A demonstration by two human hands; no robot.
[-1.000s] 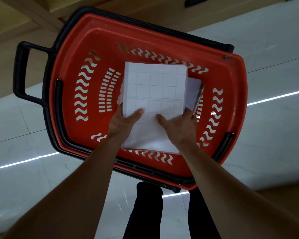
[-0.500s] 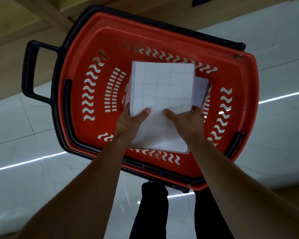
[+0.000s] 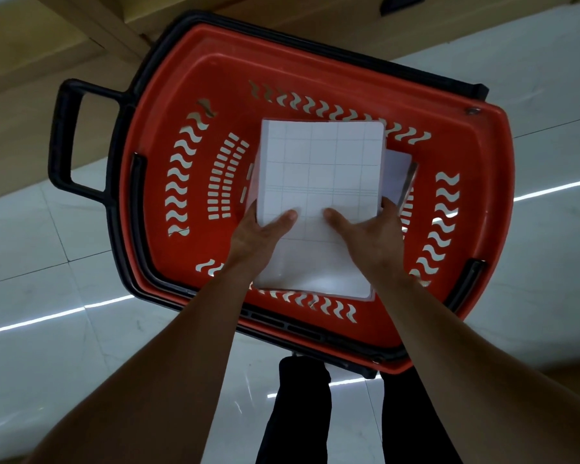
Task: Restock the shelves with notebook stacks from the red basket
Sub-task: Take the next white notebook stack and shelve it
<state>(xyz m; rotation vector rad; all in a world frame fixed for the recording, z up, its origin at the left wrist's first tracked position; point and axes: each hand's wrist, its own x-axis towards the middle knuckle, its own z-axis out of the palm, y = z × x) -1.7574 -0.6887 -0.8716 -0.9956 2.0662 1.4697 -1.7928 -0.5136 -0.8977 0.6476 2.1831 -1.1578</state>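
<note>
Left hand point(image 3: 258, 234) and right hand point(image 3: 372, 237) clamp the notebook stack point(image 3: 318, 182) at its near end over the red basket point(image 3: 476, 155); underside fingers hidden, so far end may sag and fan out.

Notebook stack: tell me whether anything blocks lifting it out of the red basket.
Nothing visible does. The left hand and right hand grip the notebook stack, thumbs on top. The red basket is open above, its black handle off to the side.

Both hands, left hand point(image 3: 258, 236) and right hand point(image 3: 372, 239), grip a white notebook stack point(image 3: 318, 182) inside the red basket point(image 3: 181, 88), its black handle point(image 3: 64, 142) at nine o'clock.
</note>
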